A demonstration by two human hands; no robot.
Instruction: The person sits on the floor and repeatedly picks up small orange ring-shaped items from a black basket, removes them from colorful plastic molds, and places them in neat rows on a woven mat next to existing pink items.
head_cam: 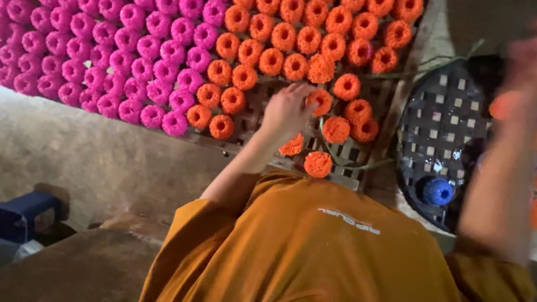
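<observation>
A pale printed mark point(348, 221) runs across the orange shirt point(309, 265).

One camera sits on the person's head and looks steeply down over the orange shirt point(330, 261) to a slatted rack point(350, 155) close ahead. The rack runs off the top and left edges. There is no second view.

Pink rosettes point(93, 20) in rows; blue cap point(440, 191) on black lattice basket point(438, 103).
</observation>
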